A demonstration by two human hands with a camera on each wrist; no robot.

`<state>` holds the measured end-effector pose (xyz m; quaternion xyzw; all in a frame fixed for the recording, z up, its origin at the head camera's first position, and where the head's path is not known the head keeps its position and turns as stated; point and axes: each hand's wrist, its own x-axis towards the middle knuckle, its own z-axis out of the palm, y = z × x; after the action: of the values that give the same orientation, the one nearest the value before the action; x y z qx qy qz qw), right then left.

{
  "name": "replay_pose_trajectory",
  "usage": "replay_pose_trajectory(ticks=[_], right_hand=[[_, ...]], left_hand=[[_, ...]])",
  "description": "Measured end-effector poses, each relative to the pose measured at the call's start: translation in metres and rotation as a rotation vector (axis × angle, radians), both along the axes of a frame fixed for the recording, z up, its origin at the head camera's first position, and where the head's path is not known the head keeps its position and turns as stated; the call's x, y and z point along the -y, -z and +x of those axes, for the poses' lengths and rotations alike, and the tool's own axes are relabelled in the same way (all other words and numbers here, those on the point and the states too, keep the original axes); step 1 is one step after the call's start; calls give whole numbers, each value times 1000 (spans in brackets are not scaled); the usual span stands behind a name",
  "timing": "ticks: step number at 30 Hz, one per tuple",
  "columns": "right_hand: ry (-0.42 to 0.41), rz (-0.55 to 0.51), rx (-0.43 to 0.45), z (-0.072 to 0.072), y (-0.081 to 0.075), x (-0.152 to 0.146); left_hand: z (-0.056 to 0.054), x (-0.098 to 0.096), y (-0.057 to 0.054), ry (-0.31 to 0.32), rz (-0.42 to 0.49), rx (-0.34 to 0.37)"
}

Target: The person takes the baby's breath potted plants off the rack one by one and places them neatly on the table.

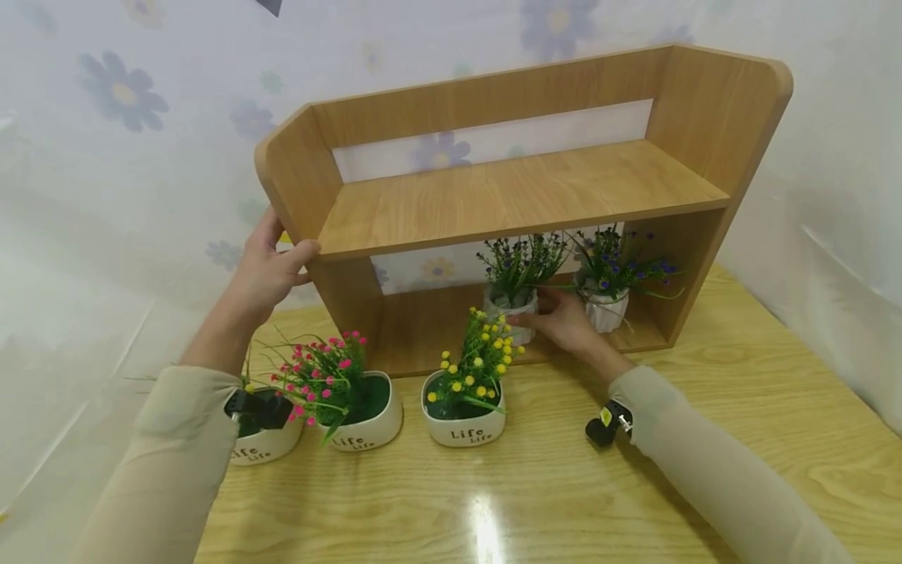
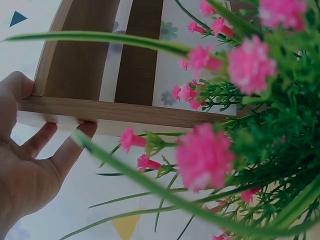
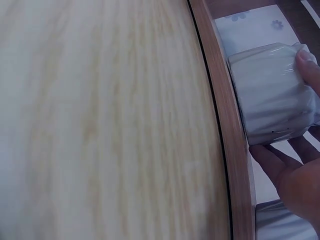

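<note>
A two-tier wooden shelf (image 1: 521, 196) stands on the table. At its left side panel is my left hand (image 1: 264, 270), thumb on the front edge and fingers on the outer face; the left wrist view shows the hand (image 2: 35, 165) gripping this panel (image 2: 125, 111). Inside the lower tier my right hand (image 1: 564, 319) holds a white ceramic pot (image 3: 272, 95) with dark purple flowers (image 1: 521, 262), thumb on one side and fingers on the other. To its right, on the same tier, sits a second white pot (image 1: 606, 309) with blue-purple flowers (image 1: 620, 262).
In front of the shelf are white oval "Life" planters: one with yellow flowers (image 1: 465, 431), one with pink flowers (image 1: 366, 435), and another planter (image 1: 268, 450) partly behind my left wrist. A floral curtain (image 1: 127, 157) hangs behind. The wooden table (image 1: 550, 486) reaches toward me.
</note>
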<state>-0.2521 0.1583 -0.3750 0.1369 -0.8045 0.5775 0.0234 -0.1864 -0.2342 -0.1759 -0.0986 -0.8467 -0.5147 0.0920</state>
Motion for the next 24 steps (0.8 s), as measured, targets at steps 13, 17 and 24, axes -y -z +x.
replay_pose_trajectory(ticks=[13, 17, 24], right_hand=[[-10, 21, -26, 18, -10, -10], [-11, 37, -33, 27, -12, -15], [-25, 54, -50, 42, -14, -25]], left_hand=[[-6, 0, -2, 15, 4, -10], [-9, 0, -2, 15, 6, -9], [-11, -2, -3, 19, 13, -8]])
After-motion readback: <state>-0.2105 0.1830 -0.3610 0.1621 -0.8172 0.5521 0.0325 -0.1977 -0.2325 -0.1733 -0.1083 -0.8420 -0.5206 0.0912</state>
